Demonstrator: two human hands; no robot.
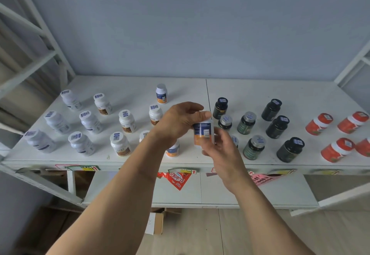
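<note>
The left hand (178, 120) has its grip clamped from above on the cap and shoulder of a white bottle with a blue and orange label (203, 132). The fingers are curled over the top and the thumb is on the near side. The right hand (222, 150) curls its grip round the lower half of the same bottle, thumb near the base and fingers up the right wall, though blur softens them. The bottle is upright between the two grips, lifted clear of the white shelf (240, 88) and over its middle seam. It appears the bottle is being checked or turned before it goes down among its own kind. To do that well, let the upper grip carry the weight and the lower one only steady and turn. Hold the label toward the eye and the base level, and lower it straight rather than sliding it. Two matching bottles stand to the left, one at the back (161, 94) and one at the front (173, 148), half hidden by the left forearm. The open patch between them seems the natural spot. Dark bottles (220, 107) stand just to the right of the grips, close enough for a knuckle to tip one. White bottles with brown labels (127, 120) stand farther left, and red jars (318, 123) are well apart at the right end.
</note>
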